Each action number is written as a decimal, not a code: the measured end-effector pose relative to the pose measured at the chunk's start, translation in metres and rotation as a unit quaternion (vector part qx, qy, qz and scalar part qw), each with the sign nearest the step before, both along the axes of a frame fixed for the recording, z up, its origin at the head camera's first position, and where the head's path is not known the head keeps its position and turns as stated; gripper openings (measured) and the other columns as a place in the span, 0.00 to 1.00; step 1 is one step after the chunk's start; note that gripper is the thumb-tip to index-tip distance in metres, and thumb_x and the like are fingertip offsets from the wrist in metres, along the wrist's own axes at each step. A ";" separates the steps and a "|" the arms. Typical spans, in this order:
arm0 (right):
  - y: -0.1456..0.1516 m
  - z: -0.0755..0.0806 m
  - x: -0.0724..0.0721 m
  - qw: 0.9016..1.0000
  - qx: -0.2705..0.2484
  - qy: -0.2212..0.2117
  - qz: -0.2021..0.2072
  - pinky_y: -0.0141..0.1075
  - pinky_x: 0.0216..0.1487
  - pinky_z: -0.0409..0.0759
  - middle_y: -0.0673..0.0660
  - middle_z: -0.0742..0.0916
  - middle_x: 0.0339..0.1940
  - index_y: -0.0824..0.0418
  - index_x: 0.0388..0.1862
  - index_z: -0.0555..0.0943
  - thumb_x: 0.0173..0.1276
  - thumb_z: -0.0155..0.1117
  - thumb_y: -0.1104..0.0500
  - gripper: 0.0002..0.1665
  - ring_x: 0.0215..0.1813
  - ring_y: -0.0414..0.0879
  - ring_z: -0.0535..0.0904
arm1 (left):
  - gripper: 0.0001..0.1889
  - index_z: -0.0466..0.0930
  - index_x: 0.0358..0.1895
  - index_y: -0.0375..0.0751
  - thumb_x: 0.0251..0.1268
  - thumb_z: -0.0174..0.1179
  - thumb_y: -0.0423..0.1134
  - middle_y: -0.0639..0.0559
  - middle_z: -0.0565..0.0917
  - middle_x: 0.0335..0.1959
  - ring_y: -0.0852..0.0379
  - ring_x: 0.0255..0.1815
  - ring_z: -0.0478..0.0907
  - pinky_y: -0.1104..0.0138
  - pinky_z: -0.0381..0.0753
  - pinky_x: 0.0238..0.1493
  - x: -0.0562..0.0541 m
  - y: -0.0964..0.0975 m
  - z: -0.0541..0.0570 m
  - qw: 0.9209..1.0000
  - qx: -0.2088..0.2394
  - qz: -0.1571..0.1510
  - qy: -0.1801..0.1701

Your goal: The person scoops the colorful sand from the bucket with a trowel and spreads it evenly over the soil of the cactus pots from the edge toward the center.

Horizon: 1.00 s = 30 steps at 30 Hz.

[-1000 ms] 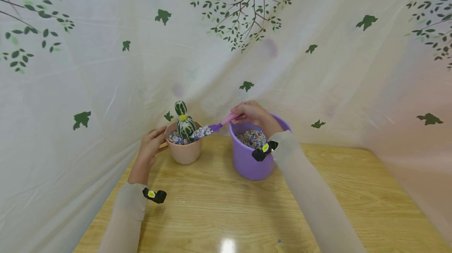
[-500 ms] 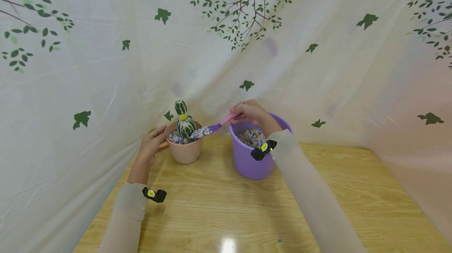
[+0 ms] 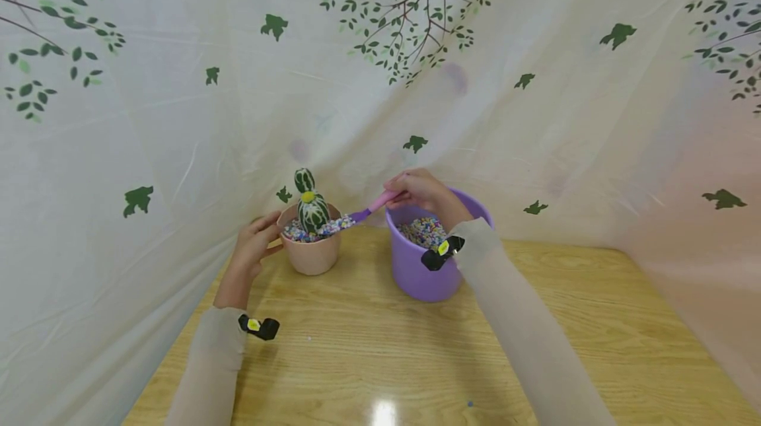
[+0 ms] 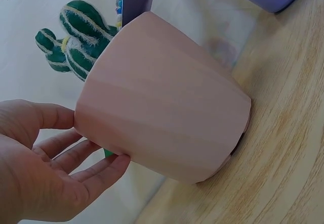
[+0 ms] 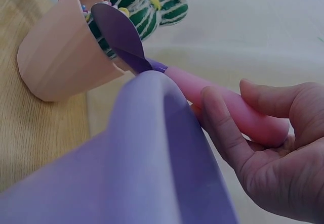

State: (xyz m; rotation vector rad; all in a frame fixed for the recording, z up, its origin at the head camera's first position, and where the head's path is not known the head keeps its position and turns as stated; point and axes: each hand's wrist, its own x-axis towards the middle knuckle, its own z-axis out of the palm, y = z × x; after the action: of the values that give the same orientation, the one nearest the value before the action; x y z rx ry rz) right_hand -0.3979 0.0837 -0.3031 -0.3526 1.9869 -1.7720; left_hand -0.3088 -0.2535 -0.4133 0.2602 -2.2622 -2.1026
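Where a smooth, tapered pot (image 3: pixel 312 259) holds a ribbed cactus (image 3: pixel 312 215) at left, the left hand (image 3: pixel 254 245) touches it, fingers relaxed; the right hand (image 3: pixel 421 189) grips a round-handled trowel (image 3: pixel 361 215) at the pot's rim.

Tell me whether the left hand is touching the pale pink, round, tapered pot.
Touching: the left wrist view shows the left hand with fingertips against the pot.

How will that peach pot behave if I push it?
The peach pot might tip if pushed high, since it narrows toward its base. The cactus rising above its rim could make it top-heavier. Its smooth-looking wall may feel slippery to the left hand touching it.
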 end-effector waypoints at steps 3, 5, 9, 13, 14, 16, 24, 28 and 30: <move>0.000 0.001 0.001 1.000 -0.002 0.001 0.006 0.35 0.40 0.89 0.60 0.92 0.29 0.74 0.51 0.76 0.77 0.55 0.68 0.10 0.28 0.45 0.88 | 0.28 0.60 0.80 0.46 0.81 0.47 0.40 0.42 0.66 0.78 0.55 0.62 0.73 0.52 0.77 0.71 0.000 0.000 0.000 1.000 -0.004 0.003 -0.003; -0.001 0.001 0.001 1.000 -0.003 0.002 0.011 0.35 0.40 0.89 0.60 0.92 0.29 0.74 0.50 0.77 0.78 0.54 0.68 0.10 0.27 0.45 0.88 | 0.28 0.59 0.80 0.46 0.81 0.48 0.41 0.43 0.66 0.78 0.54 0.63 0.73 0.54 0.77 0.70 0.000 0.001 0.000 1.000 -0.006 0.003 -0.005; -0.001 0.000 0.001 1.000 -0.001 0.005 0.007 0.35 0.39 0.89 0.59 0.92 0.29 0.73 0.48 0.78 0.77 0.55 0.67 0.08 0.28 0.45 0.88 | 0.30 0.57 0.81 0.45 0.80 0.50 0.38 0.42 0.63 0.80 0.47 0.74 0.67 0.51 0.74 0.72 0.001 0.002 0.000 1.000 0.002 -0.008 0.000; -0.001 -0.001 0.001 1.000 0.004 0.010 0.008 0.37 0.43 0.90 0.59 0.92 0.29 0.72 0.47 0.78 0.77 0.55 0.67 0.07 0.29 0.46 0.88 | 0.32 0.55 0.82 0.44 0.79 0.52 0.36 0.41 0.60 0.81 0.44 0.79 0.62 0.48 0.71 0.74 -0.001 0.001 -0.002 1.000 0.005 -0.018 0.005; -0.001 -0.002 0.001 1.000 0.005 0.011 0.009 0.38 0.44 0.90 0.59 0.92 0.29 0.72 0.46 0.78 0.77 0.55 0.67 0.07 0.30 0.46 0.88 | 0.32 0.55 0.82 0.44 0.79 0.52 0.36 0.42 0.60 0.81 0.44 0.79 0.62 0.48 0.71 0.74 -0.001 0.001 -0.003 1.000 0.004 -0.019 0.006; -0.001 -0.002 0.001 1.000 0.007 0.014 0.011 0.38 0.44 0.90 0.60 0.92 0.30 0.72 0.46 0.78 0.77 0.55 0.67 0.07 0.30 0.46 0.88 | 0.32 0.55 0.82 0.45 0.80 0.52 0.37 0.42 0.60 0.81 0.44 0.78 0.63 0.48 0.71 0.74 -0.002 0.000 -0.005 1.000 -0.001 -0.022 0.008; -0.003 -0.003 0.003 1.000 0.002 0.016 0.010 0.33 0.38 0.89 0.59 0.92 0.28 0.70 0.43 0.79 0.77 0.56 0.67 0.06 0.29 0.45 0.88 | 0.31 0.56 0.81 0.44 0.80 0.51 0.37 0.41 0.60 0.81 0.42 0.78 0.63 0.46 0.71 0.73 -0.004 -0.004 -0.013 0.999 -0.001 -0.032 0.035; -0.003 -0.003 0.003 1.000 0.002 0.016 0.009 0.34 0.39 0.89 0.59 0.92 0.29 0.71 0.43 0.78 0.77 0.56 0.66 0.07 0.29 0.45 0.88 | 0.31 0.56 0.81 0.43 0.79 0.52 0.36 0.41 0.61 0.81 0.43 0.78 0.63 0.48 0.74 0.72 -0.004 -0.003 -0.015 0.999 0.000 -0.029 0.042; -0.003 -0.004 0.003 1.000 0.004 0.016 0.012 0.35 0.40 0.89 0.59 0.92 0.30 0.72 0.44 0.78 0.77 0.56 0.66 0.08 0.29 0.45 0.88 | 0.32 0.55 0.81 0.42 0.79 0.53 0.37 0.40 0.60 0.81 0.43 0.78 0.63 0.49 0.75 0.71 -0.004 -0.003 -0.016 0.998 -0.002 -0.034 0.046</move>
State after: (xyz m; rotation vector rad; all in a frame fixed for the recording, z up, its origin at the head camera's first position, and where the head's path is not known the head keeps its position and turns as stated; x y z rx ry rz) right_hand -0.3951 0.0803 -0.3069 -0.4034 2.0025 -1.7531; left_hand -0.3127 -0.2566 -0.4290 0.0864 -2.2536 -2.0956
